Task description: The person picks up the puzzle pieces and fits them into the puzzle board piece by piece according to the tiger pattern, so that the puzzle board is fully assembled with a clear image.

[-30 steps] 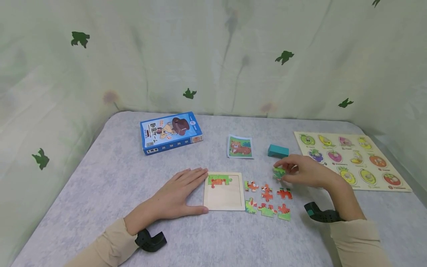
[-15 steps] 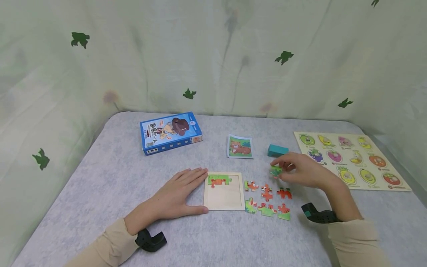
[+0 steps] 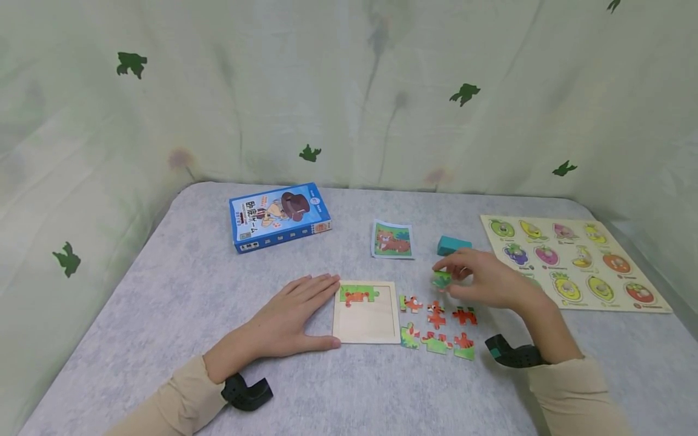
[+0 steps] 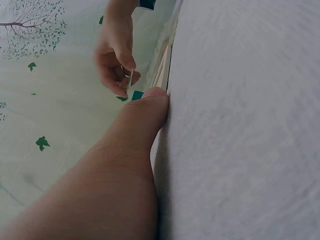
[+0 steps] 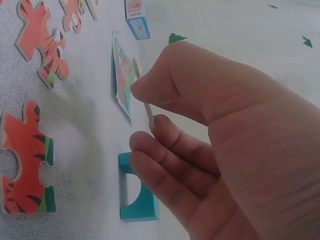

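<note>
My right hand [image 3: 485, 280] pinches a green jigsaw puzzle piece [image 3: 441, 279] between thumb and fingers, above the table. In the right wrist view this puzzle piece [image 5: 150, 116] shows edge-on. My left hand [image 3: 294, 318] lies flat with fingers spread, its fingertips and thumb at the left edge of a square wooden puzzle tray [image 3: 365, 327]. Joined green and orange pieces [image 3: 357, 294] sit in the tray's upper left corner. Several loose puzzle pieces [image 3: 436, 315], orange and green, lie in two rows right of the tray. The left wrist view shows my left thumb [image 4: 155, 100] against the tray's edge.
Behind the tray lies a small picture card [image 3: 392, 240] of a brown animal. A teal arched block [image 3: 454, 245] stands close beyond my right hand. At back left is a blue game box [image 3: 280, 216]; a fruit puzzle board [image 3: 578, 260] lies at right.
My right hand has moved a little to the left, carrying the green puzzle piece with it. The left hand and the tray have stayed still.
</note>
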`<state>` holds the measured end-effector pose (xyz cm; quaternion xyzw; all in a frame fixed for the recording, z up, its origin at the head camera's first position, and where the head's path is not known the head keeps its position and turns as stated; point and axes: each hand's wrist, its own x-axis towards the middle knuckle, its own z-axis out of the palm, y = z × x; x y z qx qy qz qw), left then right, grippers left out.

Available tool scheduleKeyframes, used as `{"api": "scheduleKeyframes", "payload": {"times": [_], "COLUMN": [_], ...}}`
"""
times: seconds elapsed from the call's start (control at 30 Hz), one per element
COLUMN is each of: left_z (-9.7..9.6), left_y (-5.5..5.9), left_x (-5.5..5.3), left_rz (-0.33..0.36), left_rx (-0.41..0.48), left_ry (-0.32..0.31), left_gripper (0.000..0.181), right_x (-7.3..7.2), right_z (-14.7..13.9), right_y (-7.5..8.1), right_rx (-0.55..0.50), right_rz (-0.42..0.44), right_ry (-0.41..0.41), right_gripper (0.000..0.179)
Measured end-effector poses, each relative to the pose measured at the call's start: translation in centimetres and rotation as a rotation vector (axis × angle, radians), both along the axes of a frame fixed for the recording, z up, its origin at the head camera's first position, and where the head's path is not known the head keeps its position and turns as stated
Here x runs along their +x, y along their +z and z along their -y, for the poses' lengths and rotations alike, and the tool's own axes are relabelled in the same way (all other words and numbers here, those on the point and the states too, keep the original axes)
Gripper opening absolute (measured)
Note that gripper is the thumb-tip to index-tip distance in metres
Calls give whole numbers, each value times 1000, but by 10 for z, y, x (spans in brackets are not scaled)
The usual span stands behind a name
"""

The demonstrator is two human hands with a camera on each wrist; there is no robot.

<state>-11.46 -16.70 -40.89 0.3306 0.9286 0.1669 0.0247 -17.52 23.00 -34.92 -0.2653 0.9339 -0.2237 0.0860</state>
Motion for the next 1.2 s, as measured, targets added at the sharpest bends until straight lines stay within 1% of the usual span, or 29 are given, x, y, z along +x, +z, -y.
{"api": "scheduleKeyframes", "payload": {"times": [0.4,0.63,0.87,1.2], "left_z": [-1,0,-1,-1], "left_y": [-1,-2,-1,-1], "left_x": [-1,-1,0,0], "left_rz": [-1,-13,2,-9], "left_rx": [-2,-6,-1,-2], "left_ry": [0,-4,0,-1], "left_gripper": [104,104,104,104], "right_x": [2,4,5,8], "right_z": [7,15,25,37], "right_y": [2,-1,-4,-9], "right_rx": [-21,-66,-89,-114], "right_rz": [-54,-84,-116,-111], "right_ry": [21,46,74,94], "right_gripper": [35,35,35,37]}}
